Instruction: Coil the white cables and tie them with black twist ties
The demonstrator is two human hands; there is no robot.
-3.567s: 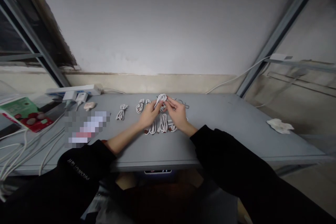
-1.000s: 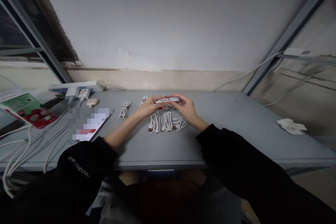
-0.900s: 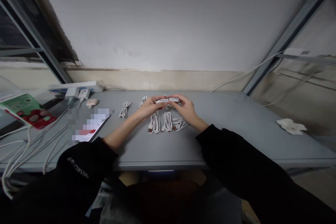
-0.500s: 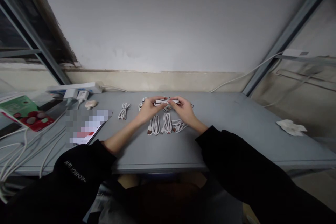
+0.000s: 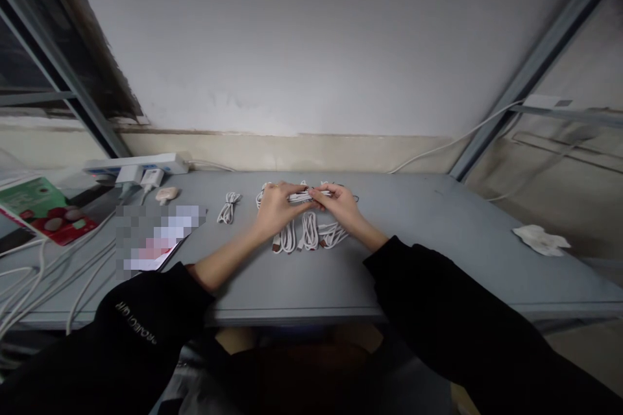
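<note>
Between my two hands is a folded white charging cable (image 5: 298,196), held level just above the table. My left hand (image 5: 278,207) grips its left end between thumb and fingers. On the other end, my right hand (image 5: 338,205) pinches the bundle near a dark tie. Just below my hands lie three coiled white cables: a left coil (image 5: 288,237), a middle coil (image 5: 310,231) and a right coil (image 5: 333,235). More coils behind my hands are partly hidden. Off to the left rests a tied white cable bundle (image 5: 228,209).
A phone (image 5: 168,240) lies on the grey table (image 5: 438,240) at left. Behind it are a white earbud case (image 5: 167,194) and a power strip (image 5: 160,162) with plugs. A red-green packet (image 5: 46,211) and loose cords sit far left; crumpled tissue (image 5: 540,240) is far right.
Both hands have come slightly lower with the cable bundle, and the left hand's fingers have shifted around its end. The cables on the table stay where they were.
</note>
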